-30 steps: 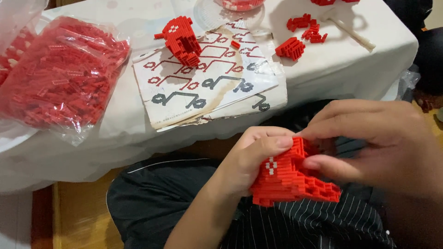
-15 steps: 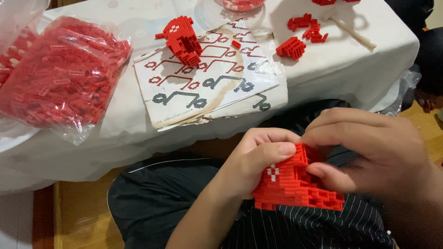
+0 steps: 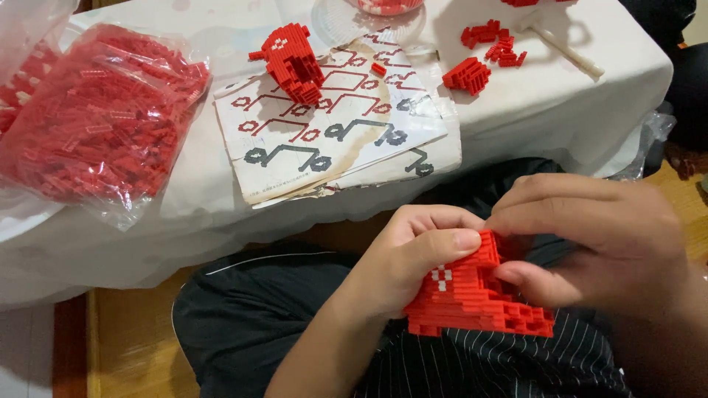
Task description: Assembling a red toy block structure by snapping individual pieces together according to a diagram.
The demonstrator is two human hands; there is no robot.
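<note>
Two hands, one red stepped block model built of small plastic bricks (image 3: 472, 298) between them, held over the person's lap in front of the white-clothed table (image 3: 560, 125), clear of its near edge. Model's long axis runs roughly left-right, slightly down toward the right; stepped top rises toward the upper middle, flat base faces down toward the black striped trousers (image 3: 487, 365); a small white brick patch shows on the face turned to the camera. Left hand (image 3: 409, 254) comes up from the lower left, forearm angled, fingers curled over the model's left end with the thumb laid across the upper front, closed on it. Right hand (image 3: 605, 239) comes in from the right, palm down, fingers bent over the top, thumb pressed on the model's right front side, also closed on it. On the table: one second, smaller red block model (image 3: 291, 63) standing on the far part of a stack of paper instruction sheets with red and grey diagrams (image 3: 332, 140), stack near the middle of the near edge; at least one clear plastic bag full of loose red bricks (image 3: 96, 121) at the left edge; roughly three small clusters of red brick pieces (image 3: 483, 55) toward the far right corner, exact count unclear; one pale stick-like tool (image 3: 564, 48) just beside them.
</note>
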